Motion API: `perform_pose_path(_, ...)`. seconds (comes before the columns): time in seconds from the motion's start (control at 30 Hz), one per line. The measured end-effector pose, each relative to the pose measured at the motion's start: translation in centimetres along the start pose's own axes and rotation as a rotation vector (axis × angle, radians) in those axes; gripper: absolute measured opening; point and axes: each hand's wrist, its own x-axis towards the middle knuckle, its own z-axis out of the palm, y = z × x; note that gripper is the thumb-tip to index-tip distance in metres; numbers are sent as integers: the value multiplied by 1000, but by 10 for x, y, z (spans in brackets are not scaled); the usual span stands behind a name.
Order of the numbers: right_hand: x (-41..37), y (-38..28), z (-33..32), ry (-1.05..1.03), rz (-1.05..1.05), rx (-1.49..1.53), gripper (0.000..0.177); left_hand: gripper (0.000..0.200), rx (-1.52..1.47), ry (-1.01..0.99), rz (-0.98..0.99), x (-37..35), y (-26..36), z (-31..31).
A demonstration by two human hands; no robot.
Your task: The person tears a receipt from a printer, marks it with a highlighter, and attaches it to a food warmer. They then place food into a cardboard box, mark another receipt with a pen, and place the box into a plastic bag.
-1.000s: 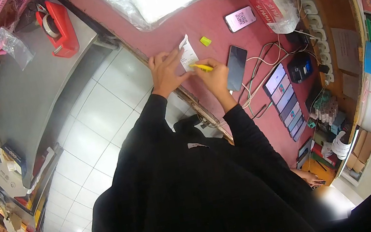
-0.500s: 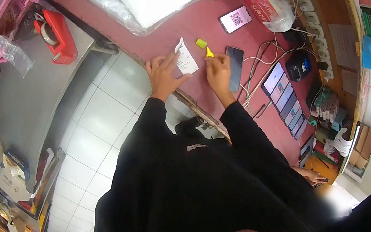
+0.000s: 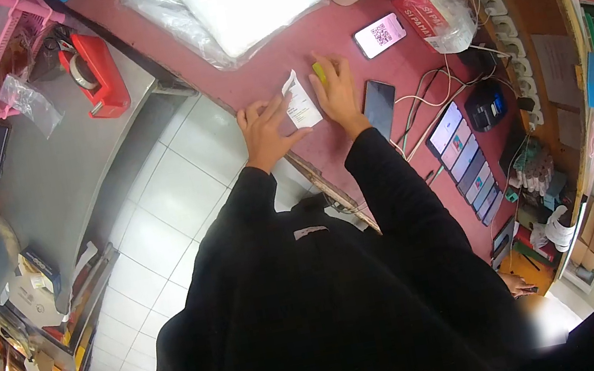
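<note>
- Left hand (image 3: pixel 267 131): flat on the bench (image 3: pixel 321 26), just inside its near edge. Fingers apart and extended; the fingertips rest on the near-left side of the paper slip (image 3: pixel 300 101) and clamp nothing.
- Right hand (image 3: pixel 338 91): just right of the slip, palm down, fingers stretched towards the far edge of the bench. The fingertips lie on a small yellow piece (image 3: pixel 319 70). It cannot be told whether they are closed on it or only cover it.
- Key relation: the yellow piece lies beyond the far end of the slip and just to its right, directly under the right fingertips. The right hand is the nearer hand, and the left hand is apart from the piece.
- Slip long axis: runs from the near edge of the bench towards the far edge, with the far end curled up slightly.
- Yellow piece long axis: mostly hidden; cannot be told.
- Dark phone (image 3: pixel 379 107): just right of the right wrist, apart from it.
- Lit phone (image 3: pixel 380 36): further towards the far edge, showing a code.
- Count: two hands, one slip, one yellow piece visible, two single phones near the hands.
</note>
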Motion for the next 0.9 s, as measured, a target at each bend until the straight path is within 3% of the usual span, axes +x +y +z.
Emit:
perform_pose_path(0.1,-1,5,6,-90,96,22,32,74,2,4,6,1,2,-1)
perform_pose_path(0.2,-6,8,12,82,141,129,24,74,-12,5,7,2,2,-1)
perform_pose_path(0.3,-10,1,11,68,76,22,23,74,4,14,24,2,2,-1)
perform_pose_path(0.6,-15,-8,3,42,138,-92,27,76,51,6,67,2,3,-1)
perform_pose_path(0.77,-51,0,13,-35,-12,-9,33,77,100,45,120,-2,-3,7)
perform_pose_path(0.9,-56,-39,-38,67,140,98,44,76,118,52,211,-1,2,7)
